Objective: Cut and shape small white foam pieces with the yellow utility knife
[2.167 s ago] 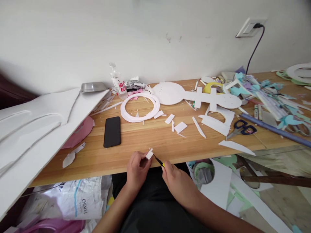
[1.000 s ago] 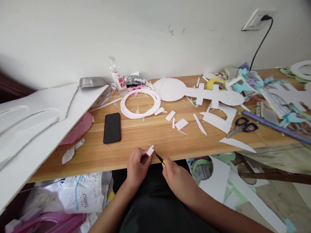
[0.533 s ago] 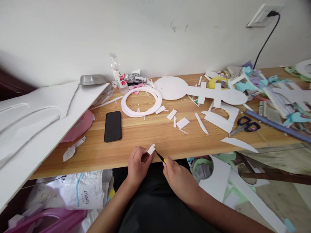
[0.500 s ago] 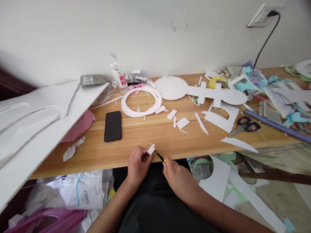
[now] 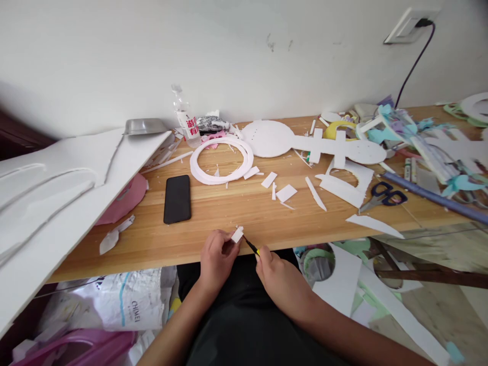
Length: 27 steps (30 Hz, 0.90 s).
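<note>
My left hand (image 5: 216, 259) is closed on a small white foam piece (image 5: 237, 234) at the table's front edge, in the head view. Closed around the yellow handle of a thin black cutting tool (image 5: 251, 247) is my right hand (image 5: 280, 279). The tool's tip lies beside the right side of the foam piece; whether it touches is too small to tell. Beyond the hands, several small white offcuts (image 5: 286, 192) are scattered on the wooden table (image 5: 206, 234). A white foam ring (image 5: 195, 165) lies further back.
A black phone (image 5: 177, 199) lies to the left, beside a large white foam board (image 5: 49, 188). A plastic bottle (image 5: 187, 119) stands near the wall. Scissors (image 5: 383, 195), a blue rod (image 5: 434, 195) and a long foam shape (image 5: 267, 138) are at the back and right.
</note>
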### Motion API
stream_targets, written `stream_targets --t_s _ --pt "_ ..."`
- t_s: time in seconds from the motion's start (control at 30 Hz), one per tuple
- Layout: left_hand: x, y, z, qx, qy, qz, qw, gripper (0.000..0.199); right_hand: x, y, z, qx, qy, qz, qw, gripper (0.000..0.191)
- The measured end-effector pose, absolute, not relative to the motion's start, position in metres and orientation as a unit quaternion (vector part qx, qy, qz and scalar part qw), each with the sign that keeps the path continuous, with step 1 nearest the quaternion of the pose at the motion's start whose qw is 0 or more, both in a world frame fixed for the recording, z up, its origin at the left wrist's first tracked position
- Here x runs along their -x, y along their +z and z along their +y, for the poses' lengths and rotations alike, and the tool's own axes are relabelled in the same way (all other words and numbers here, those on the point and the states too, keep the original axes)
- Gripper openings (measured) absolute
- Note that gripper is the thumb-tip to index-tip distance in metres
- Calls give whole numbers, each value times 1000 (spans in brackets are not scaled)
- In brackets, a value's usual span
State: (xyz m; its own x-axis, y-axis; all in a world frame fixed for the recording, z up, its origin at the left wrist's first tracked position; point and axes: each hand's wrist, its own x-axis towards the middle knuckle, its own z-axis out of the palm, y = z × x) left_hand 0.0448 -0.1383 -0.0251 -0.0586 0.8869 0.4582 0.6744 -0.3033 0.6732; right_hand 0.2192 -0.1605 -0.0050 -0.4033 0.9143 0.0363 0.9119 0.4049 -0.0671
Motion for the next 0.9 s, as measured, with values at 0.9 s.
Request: stream_targets --t_s 0.9 --pt "-45 -26 -138 -678 441 577 112 15 -214 -6 -165 560 -7 -828 8 9"
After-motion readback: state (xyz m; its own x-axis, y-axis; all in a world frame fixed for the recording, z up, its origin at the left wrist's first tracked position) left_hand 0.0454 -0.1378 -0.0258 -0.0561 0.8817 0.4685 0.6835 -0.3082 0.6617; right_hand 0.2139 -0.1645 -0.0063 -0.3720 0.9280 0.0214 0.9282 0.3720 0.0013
